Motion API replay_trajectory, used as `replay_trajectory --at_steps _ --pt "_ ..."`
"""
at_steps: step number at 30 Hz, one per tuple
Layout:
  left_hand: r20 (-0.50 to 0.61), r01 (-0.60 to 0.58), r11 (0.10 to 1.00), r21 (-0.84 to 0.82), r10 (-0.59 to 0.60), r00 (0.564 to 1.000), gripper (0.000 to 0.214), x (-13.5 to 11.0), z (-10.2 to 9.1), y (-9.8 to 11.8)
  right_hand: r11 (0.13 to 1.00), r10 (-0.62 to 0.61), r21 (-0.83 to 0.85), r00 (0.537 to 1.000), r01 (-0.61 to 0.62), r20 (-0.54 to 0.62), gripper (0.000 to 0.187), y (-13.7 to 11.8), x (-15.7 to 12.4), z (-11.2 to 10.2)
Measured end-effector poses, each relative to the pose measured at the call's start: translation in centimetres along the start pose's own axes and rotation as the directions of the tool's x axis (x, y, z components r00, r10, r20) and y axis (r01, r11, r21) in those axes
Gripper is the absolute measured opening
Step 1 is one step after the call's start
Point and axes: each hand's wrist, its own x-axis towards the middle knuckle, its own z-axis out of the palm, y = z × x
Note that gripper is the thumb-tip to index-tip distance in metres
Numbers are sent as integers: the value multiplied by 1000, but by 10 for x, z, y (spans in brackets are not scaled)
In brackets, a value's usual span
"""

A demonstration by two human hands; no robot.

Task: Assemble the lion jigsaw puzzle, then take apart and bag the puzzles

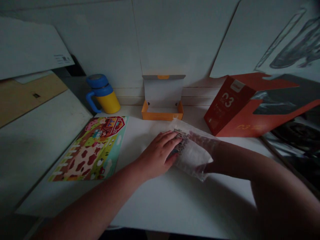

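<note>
A clear plastic bag [192, 156] with small printed pieces inside lies on the white table [170, 203]. My left hand [158, 153] rests flat on the bag's left side, fingers stretched out over the pieces. My right hand [203, 143] is pushed inside the bag and shows dimly through the plastic; its fingers are blurred by the film. A colourful farm picture board [91, 150] lies flat to the left of my hands.
An open orange box [162, 115] with a raised grey lid stands against the wall behind the bag. A blue and yellow mug [103, 95] sits at the back left. A large red carton [250, 106] lies at the right.
</note>
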Motion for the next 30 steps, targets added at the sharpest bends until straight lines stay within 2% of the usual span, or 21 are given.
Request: replay_trajectory --at_steps 1,2,4,5,6,7,8,9,10,12,13,14,15,17,19,21,23,25,28,30 --pt "-2 0 1000 8 0 1000 49 0 0 0 995 29 -95 991 -17 129 103 -5 -8 -16" --pt "-3 -3 1000 20 3 1000 48 0 1 0 989 32 -146 981 -4 191 93 -10 -14 -32" --pt "2 -14 998 54 14 1000 47 -1 3 -1 987 42 -158 966 -1 257 47 -20 -22 -57" --pt "6 -19 997 74 19 1000 48 -2 4 -1 991 56 -130 967 -23 250 22 -26 -22 -65" --pt "14 -22 995 94 21 1000 49 -2 5 -1 996 65 -80 980 -50 188 30 -32 -20 -70" --pt "22 -21 994 111 19 1000 50 -3 6 -1 997 72 -30 996 -71 44 43 -39 -17 -70" --pt "31 -17 992 125 14 999 52 -3 7 0 998 55 16 988 -53 -148 49 -45 -11 -66" --pt "41 -11 991 134 6 999 53 -2 8 1 998 53 46 930 -39 -365 49 -50 -5 -58" --pt "49 -3 991 137 -3 999 55 -2 8 2 998 67 50 884 -49 -462 46 -54 1 -47" --pt "57 7 992 126 -14 998 58 0 7 4 996 -21 -93 942 -11 -336 38 -54 12 -19" --pt "57 11 993 114 -17 998 59 0 6 5 979 -81 -201 964 30 -252 54 -49 16 -3" --pt "55 15 995 101 -20 998 58 1 5 5 957 -99 -288 975 37 -201 82 -42 19 13" --pt "53 19 996 88 -24 998 57 1 4 4 937 -60 -349 988 6 -145 108 -33 20 27" --pt "58 27 997 67 -31 998 58 -1 5 2 911 63 -407 998 -62 -10 135 -15 20 50" --pt "65 34 998 53 -38 997 63 -3 6 -1 896 138 -431 989 -106 44 148 -3 19 64" --pt "70 38 998 43 -41 997 68 -5 8 -4 883 152 -450 988 -131 10 150 -1 19 68" --pt "73 49 998 33 -51 996 71 -6 8 -5 861 162 -481 985 -167 -52 140 -5 21 66" --pt "75 62 998 22 -63 995 73 -5 7 -5 838 193 -507 978 -203 -73 113 -10 25 60" --pt "37 65 998 2 -65 997 72 -4 2 -4 868 203 -468 979 -167 28 56 -17 31 43" --pt "-11 56 998 -13 -56 998 67 -3 -1 -3 916 163 -388 979 -105 121 29 -22 34 27"
